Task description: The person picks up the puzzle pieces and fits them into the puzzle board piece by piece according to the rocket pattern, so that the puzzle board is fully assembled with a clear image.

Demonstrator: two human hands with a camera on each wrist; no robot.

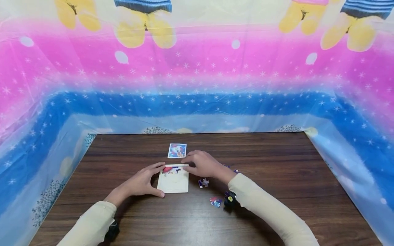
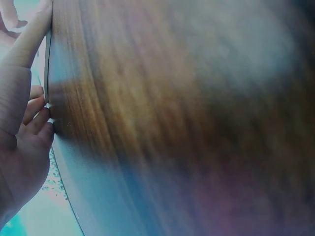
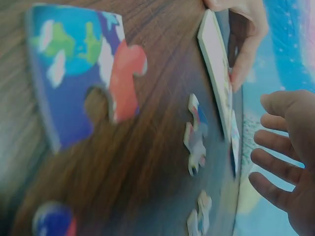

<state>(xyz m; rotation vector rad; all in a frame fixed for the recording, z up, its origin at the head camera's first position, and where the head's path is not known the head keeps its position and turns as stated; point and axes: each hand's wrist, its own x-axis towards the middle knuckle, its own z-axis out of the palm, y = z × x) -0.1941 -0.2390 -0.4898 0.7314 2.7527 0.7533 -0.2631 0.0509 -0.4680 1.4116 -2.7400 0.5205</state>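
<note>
A pale, square puzzle board (image 1: 173, 182) lies on the table, with a strip of printed picture showing red and purple along its far edge. My left hand (image 1: 138, 181) holds the board's left side, thumb at the near corner and fingers at the far corner. Over the far right corner hovers my right hand (image 1: 204, 165), fingers spread in the right wrist view and nothing seen between them. Loose puzzle pieces lie to the right: one piece (image 1: 203, 183) beside the board, another piece (image 1: 215, 202) nearer me. The right wrist view shows a large blue-and-red piece (image 3: 125, 73) up close.
Just beyond the board lies a small square picture card (image 1: 176, 150). More pieces (image 1: 236, 171) are partly hidden behind my right wrist. The brown wood table (image 1: 264, 153) ends at a printed cloth (image 1: 197, 102) that hangs behind and at both sides.
</note>
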